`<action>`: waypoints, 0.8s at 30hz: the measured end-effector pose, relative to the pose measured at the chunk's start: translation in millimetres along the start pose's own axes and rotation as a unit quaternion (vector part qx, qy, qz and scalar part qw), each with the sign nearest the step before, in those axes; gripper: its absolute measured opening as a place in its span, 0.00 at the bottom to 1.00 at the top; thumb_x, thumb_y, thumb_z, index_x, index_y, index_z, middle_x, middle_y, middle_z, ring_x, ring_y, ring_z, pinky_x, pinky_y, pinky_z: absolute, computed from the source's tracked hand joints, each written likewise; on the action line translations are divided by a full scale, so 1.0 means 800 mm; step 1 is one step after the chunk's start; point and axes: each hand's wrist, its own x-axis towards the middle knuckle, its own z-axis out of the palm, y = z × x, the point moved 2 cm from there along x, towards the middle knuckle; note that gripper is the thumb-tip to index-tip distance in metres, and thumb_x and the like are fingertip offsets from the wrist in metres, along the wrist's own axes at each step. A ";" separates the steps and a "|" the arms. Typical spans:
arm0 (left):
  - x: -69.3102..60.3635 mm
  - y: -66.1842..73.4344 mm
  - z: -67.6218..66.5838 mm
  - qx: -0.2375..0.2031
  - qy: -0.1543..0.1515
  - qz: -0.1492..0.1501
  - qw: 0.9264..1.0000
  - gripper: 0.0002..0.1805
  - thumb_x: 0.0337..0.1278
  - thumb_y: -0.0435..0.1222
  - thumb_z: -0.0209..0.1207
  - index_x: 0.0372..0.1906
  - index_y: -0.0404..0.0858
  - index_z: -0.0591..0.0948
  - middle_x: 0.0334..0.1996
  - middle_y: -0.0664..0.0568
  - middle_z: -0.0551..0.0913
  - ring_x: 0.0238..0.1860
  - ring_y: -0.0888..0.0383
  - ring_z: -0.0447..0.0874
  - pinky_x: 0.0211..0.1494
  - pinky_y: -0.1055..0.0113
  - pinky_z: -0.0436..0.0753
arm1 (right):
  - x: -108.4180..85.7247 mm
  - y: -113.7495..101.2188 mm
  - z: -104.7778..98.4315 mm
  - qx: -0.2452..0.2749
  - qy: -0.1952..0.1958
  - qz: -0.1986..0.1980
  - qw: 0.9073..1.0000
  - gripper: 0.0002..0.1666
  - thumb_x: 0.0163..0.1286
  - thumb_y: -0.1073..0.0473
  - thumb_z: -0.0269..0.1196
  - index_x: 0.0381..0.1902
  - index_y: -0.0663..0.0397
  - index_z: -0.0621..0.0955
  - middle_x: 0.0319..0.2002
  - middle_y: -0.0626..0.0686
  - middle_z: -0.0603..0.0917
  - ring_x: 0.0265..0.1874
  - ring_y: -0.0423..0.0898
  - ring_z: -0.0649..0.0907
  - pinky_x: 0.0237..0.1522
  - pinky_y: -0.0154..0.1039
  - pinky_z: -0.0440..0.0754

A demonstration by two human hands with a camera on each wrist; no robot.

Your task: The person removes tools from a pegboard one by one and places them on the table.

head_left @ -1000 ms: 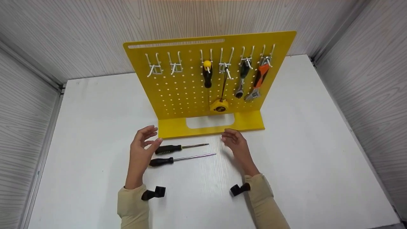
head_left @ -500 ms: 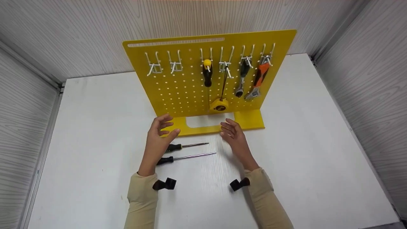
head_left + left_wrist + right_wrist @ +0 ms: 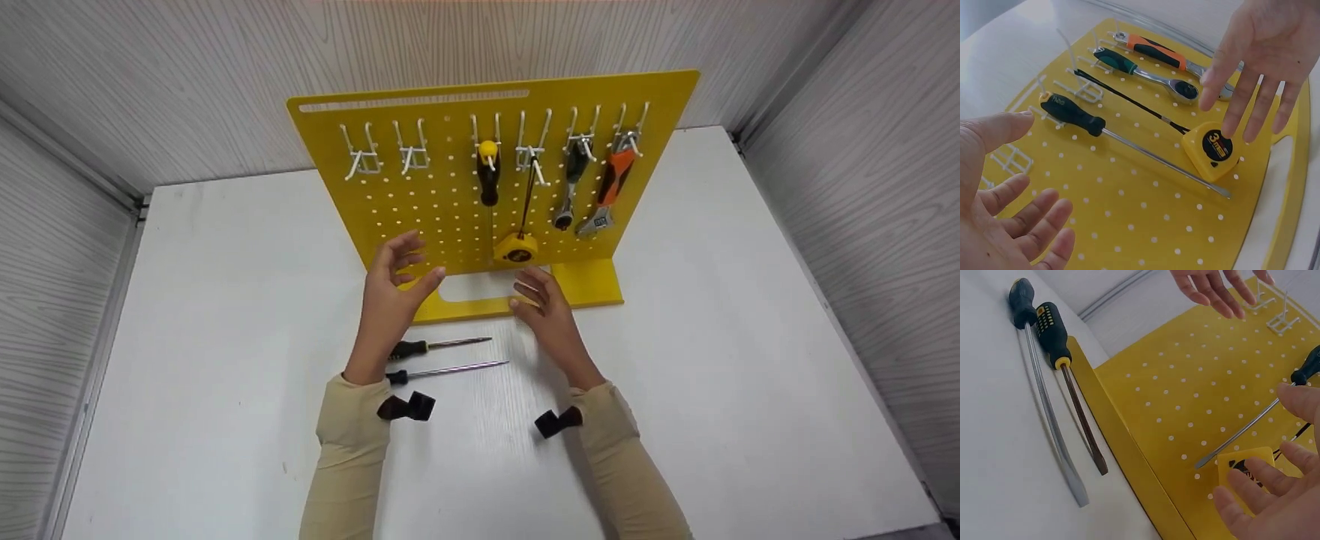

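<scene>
My left hand (image 3: 394,300) hovers in front of the lower left of the yellow pegboard (image 3: 420,217), fingers relaxed and holding nothing. Near the pegboard's base, my right hand (image 3: 551,319) is likewise relaxed with nothing in it. From the board's hooks hang a screwdriver (image 3: 1072,115), a yellow tape measure (image 3: 1210,149) on a black strap, a ratchet wrench (image 3: 1154,79) and an orange-handled adjustable wrench (image 3: 1157,50). On the table lie two more screwdrivers, one with yellow marks on its handle (image 3: 1053,332) and one with a plain dark handle (image 3: 1022,301); the left arm partly hides their handles in the head view.
Two bare white hooks, the outer hook (image 3: 364,161) and the inner hook (image 3: 412,156), sit at the board's upper left. The board's foot (image 3: 589,285) has a cutout and rests on the white table (image 3: 750,360). Wood-grained panels surround the table.
My left hand has moved up and to the right, from beside the table screwdrivers to in front of the board. The right hand has risen slightly. The tools have stayed in place.
</scene>
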 end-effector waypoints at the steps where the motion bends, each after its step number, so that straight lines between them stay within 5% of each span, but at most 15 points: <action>1: 0.003 0.003 0.001 0.001 -0.002 0.004 1.000 0.34 0.57 0.39 0.65 0.67 0.35 0.67 0.62 0.41 0.72 0.60 0.46 0.72 0.60 0.53 0.70 | 0.001 -0.003 0.002 -0.002 -0.002 -0.002 1.000 0.37 0.70 0.59 0.60 0.72 0.58 0.59 0.70 0.62 0.65 0.69 0.54 0.69 0.69 0.49 0.67; 17: 0.034 0.028 0.031 -0.016 -0.037 0.031 0.999 0.35 0.57 0.40 0.64 0.67 0.35 0.66 0.62 0.39 0.71 0.60 0.43 0.71 0.60 0.50 0.70 | 0.029 -0.028 0.018 -0.027 0.007 -0.005 1.000 0.38 0.70 0.59 0.60 0.73 0.52 0.58 0.70 0.56 0.65 0.69 0.51 0.67 0.70 0.47 0.65; 24: 0.053 0.034 0.046 -0.032 -0.047 0.019 0.998 0.34 0.57 0.39 0.64 0.67 0.36 0.66 0.62 0.42 0.71 0.62 0.43 0.70 0.61 0.53 0.71 | 0.041 -0.034 0.023 -0.018 0.007 -0.011 1.000 0.39 0.70 0.61 0.60 0.74 0.55 0.57 0.70 0.59 0.64 0.71 0.56 0.65 0.72 0.47 0.62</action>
